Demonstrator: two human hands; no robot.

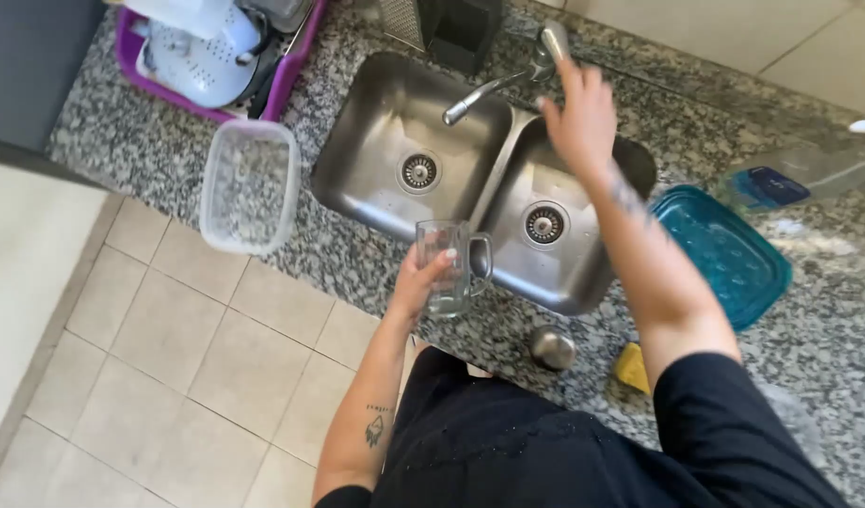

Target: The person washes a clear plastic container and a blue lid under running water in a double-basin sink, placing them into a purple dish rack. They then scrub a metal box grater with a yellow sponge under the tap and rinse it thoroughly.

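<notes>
— where's the glass mug [454,266]?
— left hand [421,282], fingers wrapped around it, over the sink's [376,113] front edge.
— the right hand [580,118]?
— fingers together, touching the faucet [508,80] handle.

Purple dish rack [291,71] cut off at top edge

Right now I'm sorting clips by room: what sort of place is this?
Most likely a home kitchen: a double steel sink with a faucet set in a granite counter, and a purple dish rack beside it.
</notes>
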